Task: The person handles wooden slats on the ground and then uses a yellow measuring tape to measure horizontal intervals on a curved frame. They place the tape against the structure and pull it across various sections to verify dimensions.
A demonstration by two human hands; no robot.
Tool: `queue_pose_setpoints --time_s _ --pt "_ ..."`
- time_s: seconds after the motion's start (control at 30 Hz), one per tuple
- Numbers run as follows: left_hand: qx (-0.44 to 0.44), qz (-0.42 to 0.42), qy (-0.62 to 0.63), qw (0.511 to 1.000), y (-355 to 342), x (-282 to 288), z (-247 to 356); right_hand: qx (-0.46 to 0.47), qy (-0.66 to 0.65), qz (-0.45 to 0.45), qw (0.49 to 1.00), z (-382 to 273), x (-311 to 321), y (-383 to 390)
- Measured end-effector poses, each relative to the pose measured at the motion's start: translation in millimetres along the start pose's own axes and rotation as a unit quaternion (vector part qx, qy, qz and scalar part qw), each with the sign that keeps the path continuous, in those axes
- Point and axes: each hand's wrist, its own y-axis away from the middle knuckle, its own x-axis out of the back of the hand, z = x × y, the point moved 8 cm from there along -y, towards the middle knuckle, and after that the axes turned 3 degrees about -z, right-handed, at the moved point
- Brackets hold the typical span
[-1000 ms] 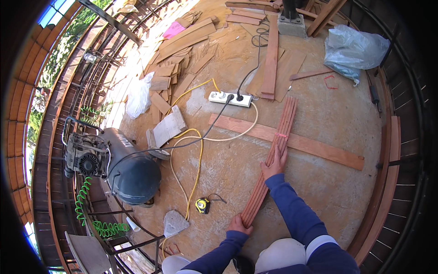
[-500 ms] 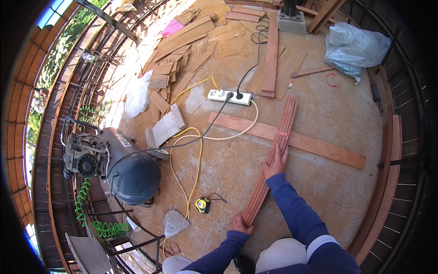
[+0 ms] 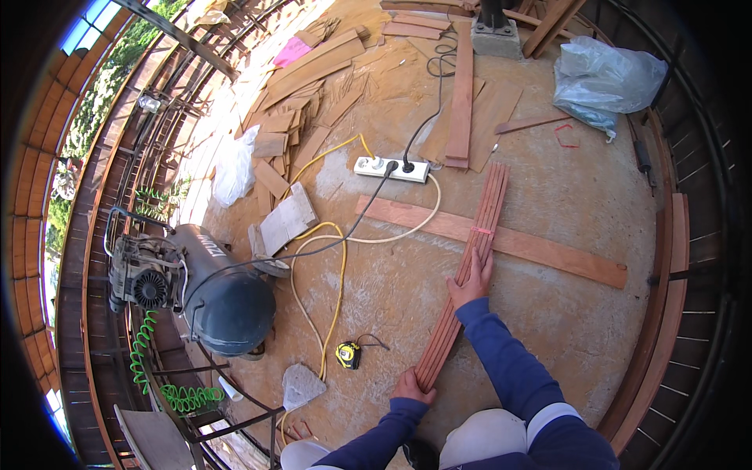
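A bundle of long reddish-brown wooden strips slants away from me, with a pinkish-red band around it past the middle. My left hand is closed on its near end. Farther up, my right hand is wrapped over the strips just below the band, thumb on the left side and fingers along the right. Beneath the bundle's far part a flat wooden plank lies crosswise on the concrete floor.
A yellow-and-black tape measure lies left of the bundle. Cords run from a white power strip past a dark air compressor. Scrap boards are heaped at the far left. A plastic bag lies at the far right.
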Motion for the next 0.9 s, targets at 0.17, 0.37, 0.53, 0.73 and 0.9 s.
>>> queue_pose_setpoints --time_s 0.17,0.37,0.53,0.73,0.9 --pt "-0.001 -0.005 0.006 1.0 -2.0 -3.0 -2.3 0.003 -0.005 0.002 1.0 -2.9 1.6 -0.8" --pt "-0.008 0.002 0.01 1.0 0.2 -0.6 1.4 0.006 0.016 -0.003 1.0 0.6 0.0 -0.2" --pt "-0.01 -0.005 0.013 1.0 3.6 -6.6 -6.0 0.006 0.046 -0.031 0.998 -0.1 -0.3 6.7" --pt "-0.033 0.01 0.008 0.999 1.6 -8.8 -9.1 0.003 0.031 -0.182 0.983 19.1 28.8 49.2" --pt "-0.015 -0.002 -0.013 1.0 -4.2 -16.8 -8.2 -0.005 0.079 -0.246 0.966 61.6 115.1 124.9"
